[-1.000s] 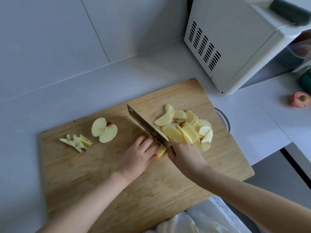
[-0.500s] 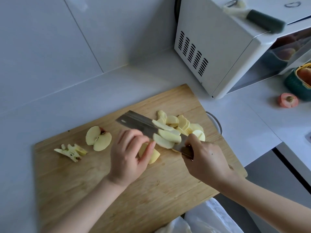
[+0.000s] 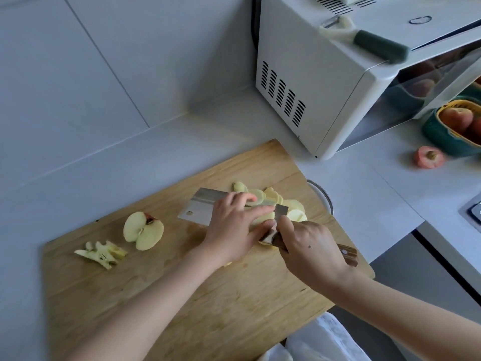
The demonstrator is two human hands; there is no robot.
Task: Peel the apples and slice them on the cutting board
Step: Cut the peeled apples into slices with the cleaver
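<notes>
Cleaver [image 3: 197, 211] blade: middle stretch hidden under left hand [image 3: 234, 225]. Handle wrapped by right hand [image 3: 309, 248], only butt end shows. Apple slices [image 3: 294, 205] at blade partly covered by left hand; count unclear. Metal loop [image 3: 324, 195] at right edge of cutting board [image 3: 182, 295], rest hidden beneath board. Peeler [image 3: 374, 43] on microwave [image 3: 312, 74], upper right, motion-blurred. Microwave cut by top and right edges. Fruit basket [image 3: 437, 136] cut by right edge. White cloth [image 3: 325, 340] cut by bottom edge.

Single head view, looking steeply down, close over cutting board [image 3: 156, 295]
</notes>
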